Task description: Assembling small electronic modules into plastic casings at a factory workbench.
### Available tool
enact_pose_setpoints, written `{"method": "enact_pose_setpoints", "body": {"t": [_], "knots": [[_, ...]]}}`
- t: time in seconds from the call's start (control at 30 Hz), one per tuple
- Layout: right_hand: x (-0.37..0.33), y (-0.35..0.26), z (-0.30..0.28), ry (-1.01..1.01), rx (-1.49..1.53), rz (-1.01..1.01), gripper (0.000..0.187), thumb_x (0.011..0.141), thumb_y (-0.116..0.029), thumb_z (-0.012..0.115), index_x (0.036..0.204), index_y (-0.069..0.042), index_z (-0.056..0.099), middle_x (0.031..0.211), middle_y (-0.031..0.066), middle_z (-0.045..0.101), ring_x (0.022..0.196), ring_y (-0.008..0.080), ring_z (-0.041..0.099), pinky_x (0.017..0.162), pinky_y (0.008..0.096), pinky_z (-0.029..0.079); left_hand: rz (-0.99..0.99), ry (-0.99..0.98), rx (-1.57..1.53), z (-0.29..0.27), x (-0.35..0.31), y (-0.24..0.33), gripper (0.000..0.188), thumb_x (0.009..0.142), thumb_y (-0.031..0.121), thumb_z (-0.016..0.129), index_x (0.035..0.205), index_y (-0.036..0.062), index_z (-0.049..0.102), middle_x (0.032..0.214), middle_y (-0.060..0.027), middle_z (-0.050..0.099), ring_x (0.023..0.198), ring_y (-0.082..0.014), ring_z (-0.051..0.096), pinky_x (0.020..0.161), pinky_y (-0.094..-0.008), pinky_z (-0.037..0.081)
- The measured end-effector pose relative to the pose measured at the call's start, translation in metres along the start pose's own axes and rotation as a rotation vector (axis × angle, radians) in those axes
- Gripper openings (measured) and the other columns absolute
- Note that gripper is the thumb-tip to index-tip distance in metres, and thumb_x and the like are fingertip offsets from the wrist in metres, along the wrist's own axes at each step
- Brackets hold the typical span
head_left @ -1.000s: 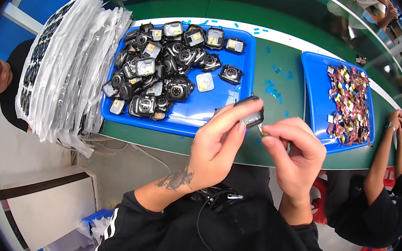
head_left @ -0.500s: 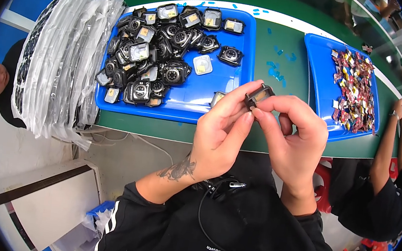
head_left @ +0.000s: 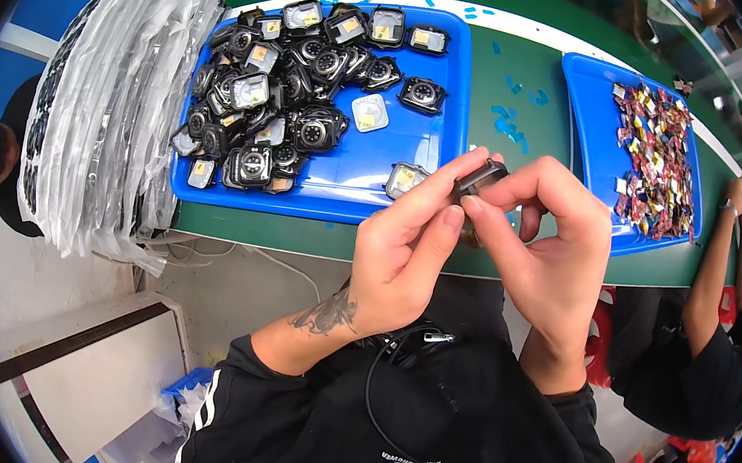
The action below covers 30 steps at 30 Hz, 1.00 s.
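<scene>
In front of my chest, a dark smartwatch case (head_left: 480, 178) is pinched between the fingertips of both hands, its side edge facing up. My left hand (head_left: 397, 257) grips it between thumb and fingers from the left. From the right, my right hand (head_left: 554, 251) presses its thumb and forefinger against the case, the other fingers curled. Whether the right fingers hold a smaller part is hidden. Just beyond my left hand, a blue tray (head_left: 301, 205) bears a heap of black smartwatch cases (head_left: 300, 88) and a loose pale square piece (head_left: 370, 114).
To the right, a second blue tray (head_left: 585, 132) holds many small reddish parts (head_left: 659, 162). Blue film scraps (head_left: 510, 129) lie between the trays on the green table (head_left: 298, 233). Plastic-wrapped stacks (head_left: 102, 122) stand at left. A co-worker's forearm (head_left: 717, 250) rests at far right.
The watch case has turned in my fingers: its inner face with a tan patch showed before, and now its dark side edge shows. Both hands stay nearly in place.
</scene>
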State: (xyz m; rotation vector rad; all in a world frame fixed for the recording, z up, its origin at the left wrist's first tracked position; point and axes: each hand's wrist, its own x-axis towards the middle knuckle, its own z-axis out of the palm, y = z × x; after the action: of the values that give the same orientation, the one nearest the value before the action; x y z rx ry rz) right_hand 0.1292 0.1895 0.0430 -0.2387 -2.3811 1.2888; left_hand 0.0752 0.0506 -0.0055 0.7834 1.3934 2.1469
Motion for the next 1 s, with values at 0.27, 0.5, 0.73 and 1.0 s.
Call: {"method": "enact_pose_setpoints", "body": {"t": [0.27, 0.5, 0.73, 1.0], "knots": [[0.001, 0.015, 0.011, 0.132, 0.178, -0.058, 0.036, 0.069, 0.001, 0.077, 0.09, -0.004, 0.049, 0.097, 0.0094, 0.058, 0.075, 0.0152, 0.059, 0.057, 0.0253, 0.044, -0.012, 0.056, -0.102, 0.004, -0.004, -0.006, 0.039, 0.103, 0.006, 0.039, 0.14, -0.0068, 0.041, 0.128, -0.0144, 0.058, 0.109, -0.0154, 0.059, 0.094, -0.0281, 0.048], [0.003, 0.023, 0.011, 0.048, 0.263, -0.053, 0.036, 0.073, 0.0, 0.075, 0.1, -0.002, 0.052, 0.109, 0.0117, 0.058, 0.094, 0.0171, 0.059, 0.08, 0.0293, 0.048, -0.038, 0.148, -0.161, 0.003, -0.002, -0.008, 0.036, 0.103, 0.006, 0.04, 0.136, -0.0047, 0.044, 0.121, -0.0137, 0.06, 0.105, -0.0151, 0.06, 0.09, -0.0295, 0.051], [-0.02, 0.021, 0.0, -0.072, 0.428, 0.172, 0.038, 0.076, 0.004, 0.076, 0.108, 0.001, 0.057, 0.106, 0.008, 0.062, 0.096, 0.014, 0.062, 0.087, 0.0289, 0.051, -0.023, 0.245, -0.293, 0.006, 0.017, -0.003, 0.038, 0.103, 0.008, 0.04, 0.139, 0.0012, 0.033, 0.123, -0.0252, 0.058, 0.113, -0.0292, 0.061, 0.091, -0.0381, 0.055], [-0.024, 0.016, 0.002, 0.014, 0.671, 0.163, 0.021, 0.082, 0.011, 0.067, 0.101, 0.006, 0.06, 0.095, 0.0108, 0.067, 0.089, 0.0149, 0.068, 0.078, 0.0256, 0.056, 0.08, -0.003, 0.067, -0.017, 0.012, 0.005, 0.024, 0.097, -0.003, 0.043, 0.115, -0.0021, 0.059, 0.109, -0.0125, 0.062, 0.097, -0.0161, 0.062, 0.084, -0.0278, 0.049]]}}
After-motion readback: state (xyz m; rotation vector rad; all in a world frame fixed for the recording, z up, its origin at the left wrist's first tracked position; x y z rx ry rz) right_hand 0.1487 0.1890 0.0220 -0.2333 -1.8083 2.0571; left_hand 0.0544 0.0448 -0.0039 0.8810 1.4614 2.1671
